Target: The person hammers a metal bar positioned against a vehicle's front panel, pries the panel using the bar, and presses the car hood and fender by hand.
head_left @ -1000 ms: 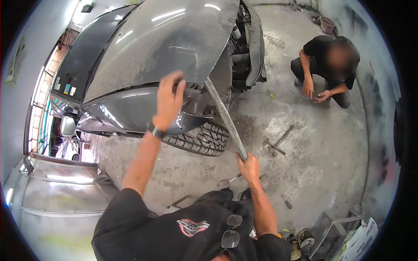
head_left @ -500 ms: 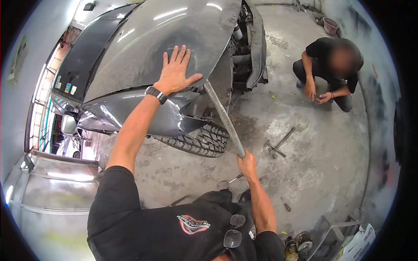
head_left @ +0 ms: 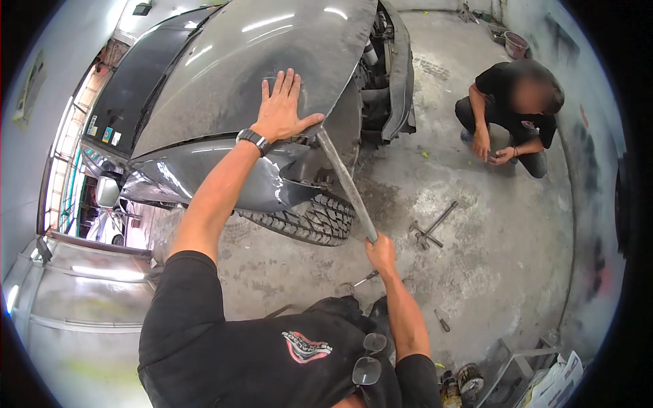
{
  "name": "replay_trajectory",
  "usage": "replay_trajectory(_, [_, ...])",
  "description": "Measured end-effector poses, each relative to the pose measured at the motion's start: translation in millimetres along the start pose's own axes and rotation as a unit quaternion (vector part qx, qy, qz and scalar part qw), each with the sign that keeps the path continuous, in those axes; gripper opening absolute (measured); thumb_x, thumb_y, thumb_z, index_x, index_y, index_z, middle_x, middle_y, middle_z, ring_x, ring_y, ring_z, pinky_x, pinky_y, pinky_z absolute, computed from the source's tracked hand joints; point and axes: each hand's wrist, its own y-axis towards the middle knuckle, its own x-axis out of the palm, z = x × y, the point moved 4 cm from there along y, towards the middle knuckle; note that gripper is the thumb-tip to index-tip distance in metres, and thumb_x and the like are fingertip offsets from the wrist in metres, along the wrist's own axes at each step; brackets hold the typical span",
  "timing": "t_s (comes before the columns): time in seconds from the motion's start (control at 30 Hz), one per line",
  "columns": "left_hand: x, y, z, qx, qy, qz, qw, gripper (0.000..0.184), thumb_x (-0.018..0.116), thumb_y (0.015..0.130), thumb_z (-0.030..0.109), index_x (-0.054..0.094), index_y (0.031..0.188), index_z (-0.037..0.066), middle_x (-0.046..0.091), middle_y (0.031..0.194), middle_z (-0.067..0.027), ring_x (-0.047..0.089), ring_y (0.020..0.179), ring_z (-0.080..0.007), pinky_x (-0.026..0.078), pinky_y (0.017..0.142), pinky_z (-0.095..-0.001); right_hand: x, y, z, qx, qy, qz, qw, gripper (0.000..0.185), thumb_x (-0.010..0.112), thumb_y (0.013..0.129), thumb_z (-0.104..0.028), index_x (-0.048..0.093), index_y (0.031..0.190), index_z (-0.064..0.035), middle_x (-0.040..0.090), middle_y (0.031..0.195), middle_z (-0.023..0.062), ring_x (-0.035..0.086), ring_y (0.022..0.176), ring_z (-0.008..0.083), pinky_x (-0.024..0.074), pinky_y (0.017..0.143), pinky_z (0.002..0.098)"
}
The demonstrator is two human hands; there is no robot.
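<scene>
My left hand [head_left: 280, 112] lies flat on the dusty grey car hood [head_left: 224, 88], fingers spread, near the hood's front corner. A watch is on that wrist. My right hand [head_left: 381, 253] is wrapped round the lower end of a long metal bar [head_left: 345, 183]. The bar slants up to the hood's corner edge, just below my left thumb; its far tip is hidden at the edge, so I cannot tell how far it reaches under. Below the hood are the grey fender [head_left: 238, 173] and the front tire [head_left: 306, 221]. The car's front end is stripped, its inner parts showing.
A co-worker [head_left: 517, 115] crouches at the right by the wall. Crossed metal tools [head_left: 434, 226] lie on the concrete floor, with a small tool [head_left: 442, 320] nearer me. Cans [head_left: 469, 381] and a metal stand [head_left: 510, 367] are at the lower right. A bucket [head_left: 515, 45] stands far back.
My left hand has shifted slightly to the right on the hood, still flat. My right hand and the bar's lower end have moved slightly up and left. The co-worker's head has tilted lower.
</scene>
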Motion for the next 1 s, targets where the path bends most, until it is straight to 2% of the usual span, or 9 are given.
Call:
replay_trajectory(0.2, [2, 4, -5, 0.0, -0.024, -0.002, 1.0, 0.118, 0.043, 0.079, 0.085, 0.02, 0.153, -0.004, 0.014, 0.162, -0.0223, 0.009, 0.151, -0.036, 0.005, 0.12, -0.0575, -13, -5, 1, -0.012, 0.013, -0.006, 1.0, 0.025, 0.066, 0.082, -0.021, 0.068, 0.095, 0.0005, 0.066, 0.083, 0.0273, 0.065, 0.084, 0.0456, 0.0505, 0.071, 0.049])
replay_trajectory(0.33, [7, 12, -40, -0.1, -0.035, 0.014, 0.994, 0.118, 0.046, 0.079, 0.085, 0.017, 0.155, -0.001, 0.014, 0.162, -0.0212, 0.009, 0.151, -0.0368, 0.005, 0.119, -0.059, -15, -4, -2, 0.007, 0.005, -0.013, 1.0, 0.025, 0.066, 0.082, -0.021, 0.068, 0.095, 0.0, 0.067, 0.084, 0.0268, 0.065, 0.084, 0.0457, 0.0503, 0.072, 0.0493])
replay_trajectory(0.37, [5, 12, -46, -0.124, -0.046, 0.008, 0.991, 0.113, 0.049, 0.081, 0.08, 0.017, 0.156, 0.002, 0.013, 0.162, -0.0214, 0.01, 0.151, -0.0381, 0.008, 0.118, -0.0603, -16, -5, -4, 0.011, 0.006, -0.013, 1.0, 0.025, 0.065, 0.082, -0.021, 0.068, 0.096, 0.0, 0.067, 0.084, 0.0268, 0.065, 0.084, 0.0457, 0.0503, 0.072, 0.0493])
replay_trajectory(0.47, [3, 14, -45, -0.144, -0.051, 0.003, 0.988, 0.113, 0.05, 0.081, 0.08, 0.016, 0.155, 0.001, 0.013, 0.162, -0.0214, 0.01, 0.151, -0.0381, 0.008, 0.118, -0.0609, -20, -5, -9, 0.015, 0.008, -0.015, 1.0, 0.025, 0.065, 0.083, -0.021, 0.068, 0.096, -0.0001, 0.067, 0.084, 0.0266, 0.065, 0.084, 0.0454, 0.0503, 0.073, 0.0491])
replay_trajectory(0.57, [2, 16, -43, -0.143, -0.035, -0.005, 0.989, 0.117, 0.049, 0.079, 0.082, 0.016, 0.155, -0.001, 0.012, 0.163, -0.0199, 0.008, 0.151, -0.0362, 0.007, 0.119, -0.0582, -22, -3, -14, 0.006, 0.016, -0.013, 1.0, 0.025, 0.065, 0.082, -0.021, 0.069, 0.096, -0.0003, 0.067, 0.084, 0.0266, 0.066, 0.084, 0.0448, 0.0506, 0.073, 0.0487])
replay_trajectory(0.7, [4, 17, -55, -0.088, -0.04, 0.008, 0.995, 0.114, 0.05, 0.08, 0.08, 0.017, 0.155, 0.0, 0.015, 0.163, -0.0172, 0.011, 0.151, -0.0341, 0.009, 0.121, -0.0556, -25, -5, -10, 0.01, 0.007, -0.018, 1.0, 0.025, 0.067, 0.081, -0.022, 0.069, 0.096, -0.002, 0.068, 0.085, 0.0253, 0.066, 0.086, 0.0446, 0.0513, 0.074, 0.0501])
replay_trajectory(1.0, [2, 25, -69, -0.128, -0.068, 0.041, 0.989, 0.11, 0.051, 0.08, 0.079, 0.024, 0.154, 0.003, 0.021, 0.162, -0.014, 0.016, 0.15, -0.0326, 0.012, 0.121, -0.0544, -19, -3, 5, 0.029, -0.017, -0.038, 0.999, 0.03, 0.069, 0.08, -0.024, 0.067, 0.098, 0.0, 0.068, 0.087, 0.0258, 0.066, 0.089, 0.0451, 0.0514, 0.076, 0.0511])
